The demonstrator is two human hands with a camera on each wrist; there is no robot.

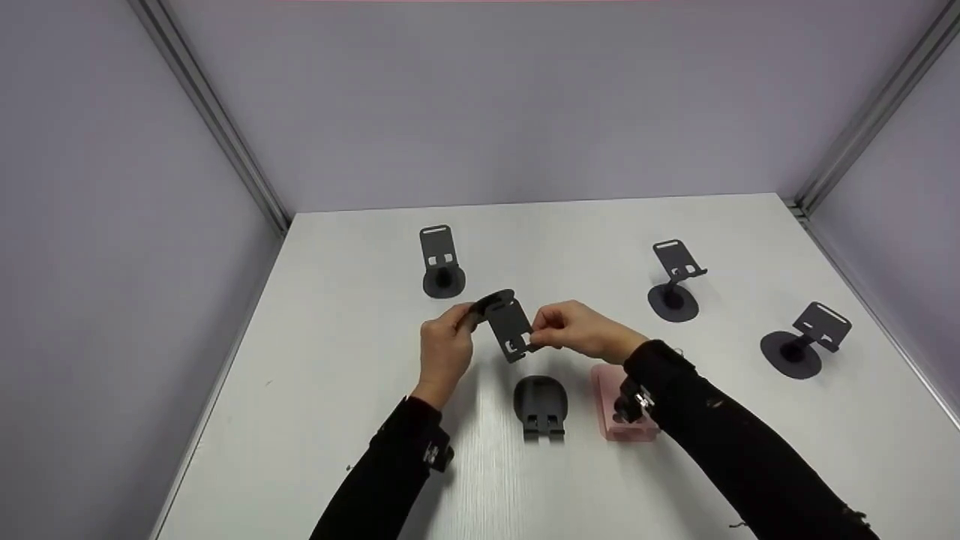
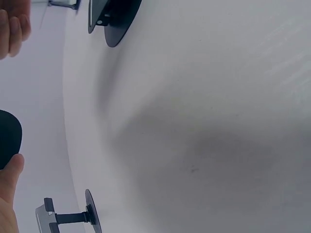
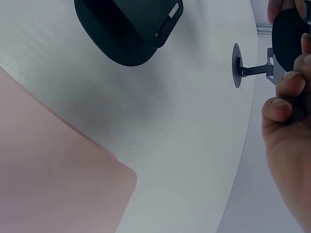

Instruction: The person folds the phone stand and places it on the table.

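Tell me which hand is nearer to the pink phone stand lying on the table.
Right. The right hand is just above and behind the pink phone stand; the left hand is farther off, across the folded black stand.

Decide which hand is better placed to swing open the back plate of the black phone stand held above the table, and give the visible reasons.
Probably the right hand: it pinches the lower edge of the back plate of the phone stand, while the left hand grips the round base and can steady it.

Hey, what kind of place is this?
Probably a staged recording booth, not a home: a bare white table boxed in by plain grey panels on metal framing, with matching black phone stands spread out.
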